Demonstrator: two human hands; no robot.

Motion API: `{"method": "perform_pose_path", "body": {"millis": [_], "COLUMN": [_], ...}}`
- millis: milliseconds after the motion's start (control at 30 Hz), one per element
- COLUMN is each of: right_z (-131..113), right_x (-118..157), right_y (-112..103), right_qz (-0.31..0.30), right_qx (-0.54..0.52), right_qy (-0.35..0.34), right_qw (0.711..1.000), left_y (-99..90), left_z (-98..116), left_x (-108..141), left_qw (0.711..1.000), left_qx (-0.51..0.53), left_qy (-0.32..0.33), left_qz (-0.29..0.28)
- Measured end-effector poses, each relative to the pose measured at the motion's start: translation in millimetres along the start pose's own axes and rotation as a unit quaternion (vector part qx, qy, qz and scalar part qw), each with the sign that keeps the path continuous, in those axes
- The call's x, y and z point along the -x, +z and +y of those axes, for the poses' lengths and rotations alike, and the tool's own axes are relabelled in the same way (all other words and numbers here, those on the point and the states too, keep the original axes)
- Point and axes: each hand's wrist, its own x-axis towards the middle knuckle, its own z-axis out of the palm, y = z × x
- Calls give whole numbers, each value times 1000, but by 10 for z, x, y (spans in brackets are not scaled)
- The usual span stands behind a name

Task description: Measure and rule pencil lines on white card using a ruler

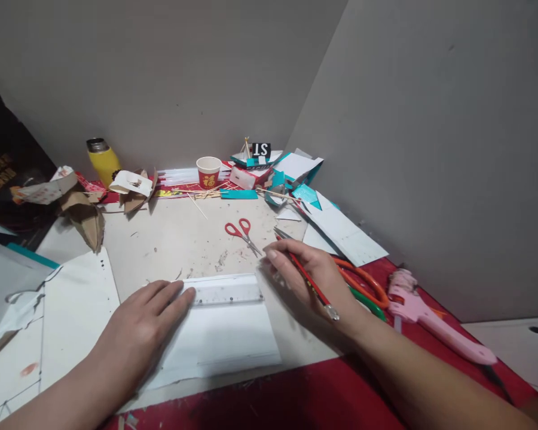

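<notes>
A sheet of white paper (224,337) lies on the pale board in front of me. Along its upper part rests a clear plastic ruler (231,295). My left hand (137,328) is spread flat at the left of the sheet, its fingertips pressing on the ruler's left end. Between the fingers of my right hand (311,272) is a red pencil (311,282), its eraser end slanting toward me. That hand hovers right of the sheet's upper corner. Just beyond it lie red-handled scissors (244,233). The blades of a second pair of scissors (283,233) show behind my right hand.
At right are orange handles (370,285) and a pink glue gun (439,328) on red cloth. Behind stand a paper cup (208,173), a yellow bottle (104,166), thin sticks, a small model boat (256,156) and cut card pieces. More card (78,313) lies left.
</notes>
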Motion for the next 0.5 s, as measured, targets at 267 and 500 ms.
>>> {"method": "perform_pose_path", "body": {"millis": [267,500], "right_z": [119,119], "right_x": [26,75], "right_y": [174,188], "right_qz": [-120,-208], "right_qx": [25,48], "right_qy": [-138,-227], "right_qw": [983,950], "left_y": [35,16], "left_z": [181,408], "left_x": [-20,-5], "left_qw": [998,992], "left_qx": [-48,-88], "left_qy": [-33,-46], "left_qz": [-36,-79]}}
